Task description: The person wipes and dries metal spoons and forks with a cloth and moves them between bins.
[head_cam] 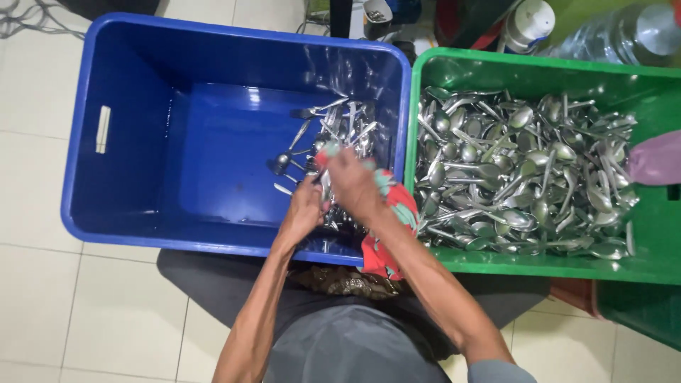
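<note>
My left hand (305,209) grips the handle end of a metal spoon (325,186) over the blue crate (128,184). Against that spoon my right hand (352,183) presses a red and green patterned cloth (386,227), which hangs down over the crate's near rim. Both hands are blurred, so the spoon's bowl is hard to make out. Under and behind the hands, a small pile of spoons (340,124) lies in the crate's right part. The green crate (638,266) to the right holds a large heap of metal spoons (521,177).
Both crates stand on a white tiled floor (42,298). A clear plastic bottle (610,35) and a white container (528,25) sit behind the green crate. A pale purple object (656,159) rests at the green crate's right edge. My lap is below the crates.
</note>
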